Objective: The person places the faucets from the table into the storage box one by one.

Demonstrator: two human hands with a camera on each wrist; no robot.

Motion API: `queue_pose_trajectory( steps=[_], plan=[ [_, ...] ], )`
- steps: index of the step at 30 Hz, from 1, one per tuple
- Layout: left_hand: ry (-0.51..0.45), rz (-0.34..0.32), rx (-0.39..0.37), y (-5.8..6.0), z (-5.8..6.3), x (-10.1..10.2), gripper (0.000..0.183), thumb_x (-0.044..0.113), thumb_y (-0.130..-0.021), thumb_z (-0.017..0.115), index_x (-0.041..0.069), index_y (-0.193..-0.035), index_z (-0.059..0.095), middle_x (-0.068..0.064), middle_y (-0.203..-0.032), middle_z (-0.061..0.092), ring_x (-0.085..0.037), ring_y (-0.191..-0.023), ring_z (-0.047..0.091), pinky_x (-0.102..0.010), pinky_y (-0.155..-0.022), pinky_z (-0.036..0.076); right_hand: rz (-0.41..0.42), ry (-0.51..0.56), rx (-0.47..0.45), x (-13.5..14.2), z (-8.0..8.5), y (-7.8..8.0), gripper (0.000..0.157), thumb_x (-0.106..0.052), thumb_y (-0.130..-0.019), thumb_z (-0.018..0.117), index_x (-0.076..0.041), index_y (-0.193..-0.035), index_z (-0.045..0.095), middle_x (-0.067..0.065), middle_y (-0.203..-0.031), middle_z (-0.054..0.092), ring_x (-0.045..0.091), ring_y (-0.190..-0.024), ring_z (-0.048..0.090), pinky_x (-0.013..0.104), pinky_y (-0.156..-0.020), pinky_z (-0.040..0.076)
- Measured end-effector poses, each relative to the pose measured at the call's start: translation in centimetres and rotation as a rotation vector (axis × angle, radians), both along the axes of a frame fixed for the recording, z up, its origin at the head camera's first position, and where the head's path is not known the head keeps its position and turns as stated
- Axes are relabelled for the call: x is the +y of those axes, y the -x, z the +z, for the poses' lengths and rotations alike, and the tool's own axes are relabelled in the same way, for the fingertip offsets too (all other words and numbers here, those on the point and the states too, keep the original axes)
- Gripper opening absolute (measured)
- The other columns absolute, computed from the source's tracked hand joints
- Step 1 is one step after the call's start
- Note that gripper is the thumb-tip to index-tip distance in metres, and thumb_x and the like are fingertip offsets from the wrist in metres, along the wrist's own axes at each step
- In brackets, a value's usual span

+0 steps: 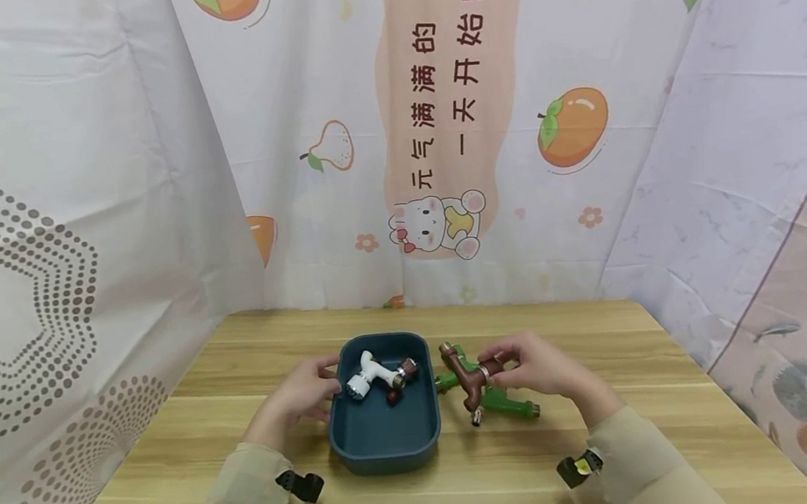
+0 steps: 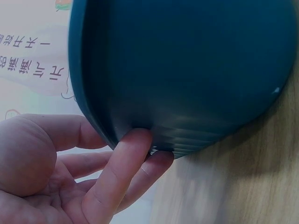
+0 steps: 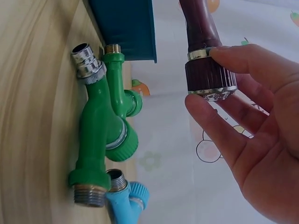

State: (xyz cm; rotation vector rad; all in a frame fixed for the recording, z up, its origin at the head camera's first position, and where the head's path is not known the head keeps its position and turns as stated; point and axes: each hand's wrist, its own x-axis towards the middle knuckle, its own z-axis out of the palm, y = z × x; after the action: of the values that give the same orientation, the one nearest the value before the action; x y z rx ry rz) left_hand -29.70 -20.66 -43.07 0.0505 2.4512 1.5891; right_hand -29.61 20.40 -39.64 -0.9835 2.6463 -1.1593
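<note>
My left hand (image 1: 300, 395) grips the left wall of a dark teal plastic bin (image 1: 386, 431), fingers against its outside in the left wrist view. A white tap (image 1: 376, 373) lies in the bin over reddish-brown parts that it partly hides. My right hand (image 1: 538, 366) pinches a dark brown tap (image 1: 469, 378) by its ribbed knob (image 3: 205, 77), between thumb and fingers. That tap hangs over two green taps (image 3: 96, 126) lying on the table to the right of the bin.
A light blue tap (image 3: 126, 200) lies past the green ones in the right wrist view. The wood-grain table (image 1: 250, 355) ends at a printed curtain (image 1: 341, 234) behind, with more curtains on both sides. A small black camera sits on each wrist.
</note>
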Motion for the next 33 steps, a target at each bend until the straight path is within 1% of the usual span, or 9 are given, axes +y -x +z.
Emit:
queue_pose_trajectory(
  steps=[3,5,8,16,20,24,27,30,33],
  plan=[
    [-0.004,0.004,0.0,0.0,0.0,0.0,0.06,-0.004,-0.094,0.057,0.002,-0.152,0.044,-0.024,-0.125,0.06,-0.036,-0.103,0.066,-0.044,-0.06,0.062,0.013,0.009,-0.015,-0.5,0.4,0.2,0.028,-0.011,-0.091,0.074,-0.008,-0.119,0.073,0.003,-0.104,0.073,0.026,-0.087,0.068,0.033,-0.06,0.058],
    [0.0,0.003,0.001,0.0,0.0,0.0,0.06,-0.004,-0.094,0.057,0.002,-0.152,0.043,-0.024,-0.126,0.06,-0.036,-0.104,0.067,-0.044,-0.06,0.062,0.005,-0.001,-0.014,-0.7,0.6,0.3,0.028,-0.013,-0.091,0.075,-0.01,-0.119,0.073,0.002,-0.104,0.073,0.026,-0.088,0.068,0.034,-0.058,0.058],
    [0.005,0.004,0.002,0.0,0.0,-0.1,0.06,-0.004,-0.094,0.057,0.001,-0.152,0.043,-0.025,-0.127,0.06,-0.036,-0.104,0.067,-0.043,-0.059,0.062,-0.011,-0.01,-0.014,-1.0,0.9,0.4,0.028,-0.016,-0.09,0.077,-0.015,-0.118,0.074,0.0,-0.103,0.073,0.023,-0.089,0.068,0.034,-0.058,0.057],
    [0.004,-0.002,0.002,0.0,0.1,-0.1,0.061,-0.004,-0.094,0.058,0.001,-0.152,0.044,-0.024,-0.125,0.061,-0.035,-0.103,0.067,-0.043,-0.06,0.062,-0.032,-0.027,-0.003,-1.7,1.7,0.5,0.031,-0.016,-0.089,0.077,-0.009,-0.119,0.074,-0.001,-0.103,0.073,0.022,-0.098,0.068,0.034,-0.062,0.056],
    [0.006,-0.003,0.0,0.0,0.1,0.0,0.061,-0.004,-0.093,0.058,0.002,-0.152,0.044,-0.023,-0.124,0.061,-0.035,-0.102,0.067,-0.043,-0.06,0.062,-0.027,-0.014,-0.006,-2.0,2.0,0.6,0.03,-0.014,-0.09,0.076,-0.008,-0.119,0.074,0.0,-0.103,0.074,0.021,-0.097,0.069,0.033,-0.065,0.057],
    [0.008,-0.002,0.0,-0.1,0.1,0.0,0.06,-0.004,-0.093,0.057,0.002,-0.152,0.044,-0.022,-0.124,0.061,-0.034,-0.103,0.067,-0.043,-0.06,0.062,-0.023,-0.02,0.01,-2.2,2.2,0.8,0.029,-0.015,-0.09,0.077,-0.012,-0.118,0.075,-0.002,-0.102,0.074,0.02,-0.099,0.069,0.033,-0.073,0.057],
    [0.012,0.0,0.0,-0.1,0.2,0.0,0.06,-0.004,-0.093,0.057,0.002,-0.152,0.044,-0.023,-0.124,0.061,-0.034,-0.102,0.067,-0.043,-0.06,0.062,-0.026,-0.026,0.015,-2.4,2.4,0.8,0.028,-0.016,-0.089,0.077,-0.017,-0.117,0.076,-0.003,-0.103,0.073,0.02,-0.101,0.068,0.036,-0.077,0.058],
    [0.016,0.0,-0.001,-0.1,0.2,0.0,0.06,-0.003,-0.093,0.058,0.002,-0.152,0.045,-0.023,-0.125,0.061,-0.034,-0.102,0.067,-0.042,-0.06,0.062,-0.028,-0.033,0.018,-2.5,2.6,0.8,0.028,-0.016,-0.089,0.078,-0.019,-0.117,0.076,-0.004,-0.104,0.073,0.021,-0.103,0.068,0.038,-0.081,0.058],
    [0.016,0.001,-0.002,-0.1,0.2,0.0,0.06,-0.003,-0.093,0.058,0.002,-0.152,0.045,-0.023,-0.125,0.06,-0.034,-0.102,0.067,-0.042,-0.06,0.062,-0.029,-0.034,0.014,-2.7,2.8,0.9,0.029,-0.018,-0.089,0.078,-0.017,-0.117,0.076,-0.004,-0.106,0.072,0.023,-0.105,0.068,0.04,-0.083,0.058]
  ],
)
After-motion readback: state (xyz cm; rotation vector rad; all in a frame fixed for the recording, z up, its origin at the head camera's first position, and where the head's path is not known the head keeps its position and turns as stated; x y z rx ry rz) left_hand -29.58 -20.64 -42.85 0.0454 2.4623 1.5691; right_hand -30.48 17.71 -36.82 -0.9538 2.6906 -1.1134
